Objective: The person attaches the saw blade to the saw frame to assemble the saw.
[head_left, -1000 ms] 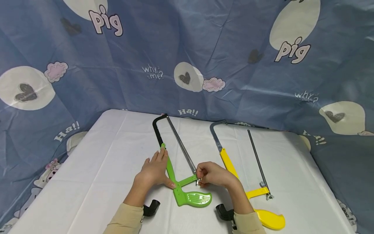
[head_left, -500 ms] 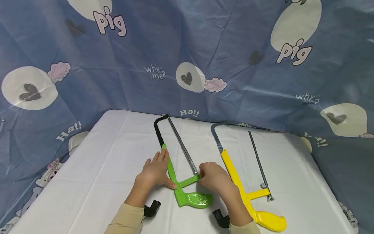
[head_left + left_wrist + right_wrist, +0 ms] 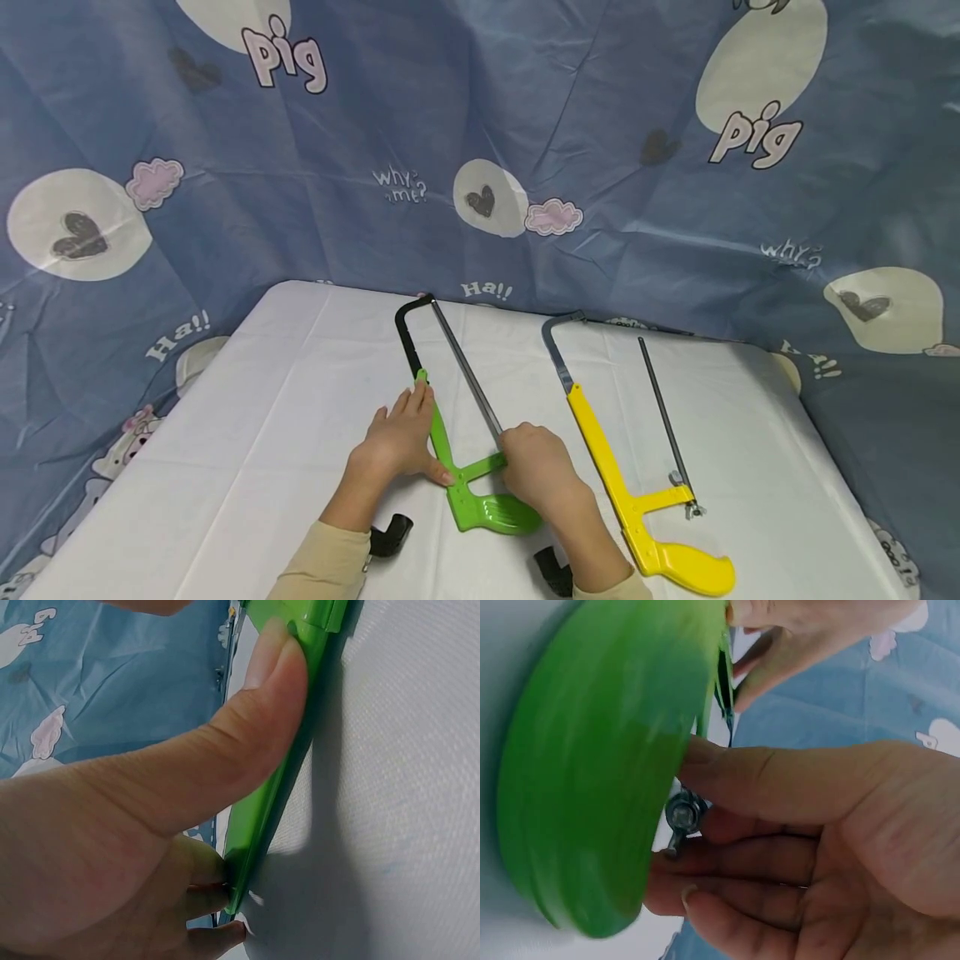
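Note:
A green hacksaw with a black front bow lies on the white table, its grey blade running from the bow to the short green arm. My left hand presses on the frame, fingers extended near the bow joint and thumb against the green edge. At the blade's handle end is my right hand, its thumb and fingers bent around a metal wing nut beside the green handle. The hand hides the wing nut in the head view.
To the right lies a yellow hacksaw with a grey bow; its blade is attached only at the handle end, with a wing nut there. Black wrist devices show near both wrists. A blue patterned cloth hangs behind the table.
My right hand has turned at the wing nut, its knuckles now over the arm's end and covering the nut. My left hand and the green hacksaw keep their places.

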`<state>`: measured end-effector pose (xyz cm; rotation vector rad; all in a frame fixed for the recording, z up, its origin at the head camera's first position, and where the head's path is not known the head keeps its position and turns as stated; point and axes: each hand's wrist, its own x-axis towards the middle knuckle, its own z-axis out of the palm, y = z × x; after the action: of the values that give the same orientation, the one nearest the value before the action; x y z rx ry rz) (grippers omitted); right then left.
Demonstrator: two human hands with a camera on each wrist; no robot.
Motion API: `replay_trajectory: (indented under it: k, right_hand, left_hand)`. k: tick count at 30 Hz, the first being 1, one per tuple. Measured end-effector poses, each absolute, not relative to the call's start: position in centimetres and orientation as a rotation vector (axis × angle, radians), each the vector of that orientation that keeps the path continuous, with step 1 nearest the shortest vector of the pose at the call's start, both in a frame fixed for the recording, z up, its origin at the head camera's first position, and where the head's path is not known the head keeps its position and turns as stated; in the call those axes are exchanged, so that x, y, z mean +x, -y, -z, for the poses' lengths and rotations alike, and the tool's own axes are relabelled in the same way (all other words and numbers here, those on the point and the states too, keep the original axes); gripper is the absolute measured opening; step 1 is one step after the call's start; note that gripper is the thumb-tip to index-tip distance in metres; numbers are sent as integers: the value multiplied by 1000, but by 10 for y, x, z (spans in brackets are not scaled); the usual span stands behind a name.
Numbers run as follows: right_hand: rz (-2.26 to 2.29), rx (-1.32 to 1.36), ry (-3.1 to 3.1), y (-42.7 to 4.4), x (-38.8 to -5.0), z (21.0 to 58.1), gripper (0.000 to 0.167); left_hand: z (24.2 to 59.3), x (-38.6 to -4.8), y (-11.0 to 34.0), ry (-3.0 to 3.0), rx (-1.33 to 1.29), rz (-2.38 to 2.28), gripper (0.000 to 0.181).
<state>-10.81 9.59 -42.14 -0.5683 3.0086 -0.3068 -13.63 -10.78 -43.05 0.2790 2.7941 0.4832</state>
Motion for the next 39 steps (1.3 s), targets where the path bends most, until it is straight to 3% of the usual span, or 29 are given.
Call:
replay_trajectory:
  k: [11, 39]
  right_hand:
    - [136, -703, -3090, -91, -104, 420, 18]
    - [381, -633, -2912, -97, -112, 417, 18]
  left_hand:
    - [430, -137, 108, -2796, 284, -468, 136]
    - [430, -136, 108, -2797, 293, -470, 135]
